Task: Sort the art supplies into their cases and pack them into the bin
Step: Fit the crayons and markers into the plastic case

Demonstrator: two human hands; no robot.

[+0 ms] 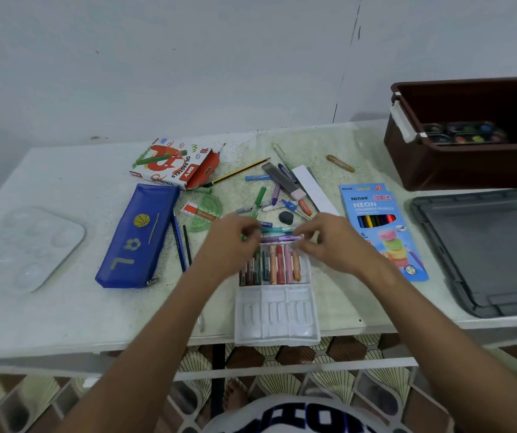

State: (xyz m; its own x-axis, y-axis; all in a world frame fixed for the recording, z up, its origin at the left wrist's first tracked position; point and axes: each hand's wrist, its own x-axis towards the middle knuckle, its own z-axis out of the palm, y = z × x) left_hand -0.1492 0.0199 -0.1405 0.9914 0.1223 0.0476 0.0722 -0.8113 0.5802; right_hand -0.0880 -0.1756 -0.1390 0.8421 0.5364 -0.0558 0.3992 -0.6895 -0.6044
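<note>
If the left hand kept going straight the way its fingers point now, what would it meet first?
The left hand points right, along the purple crayon that both hands seem to hold over the pastel tray. Going straight on, it would probably meet the right hand's fingers first, though depth is unclear.

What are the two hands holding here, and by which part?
Both hands hold one purple oil pastel stick crosswise above the white plastic pastel tray: the left hand pinches its left end, the right hand its right end.
</note>
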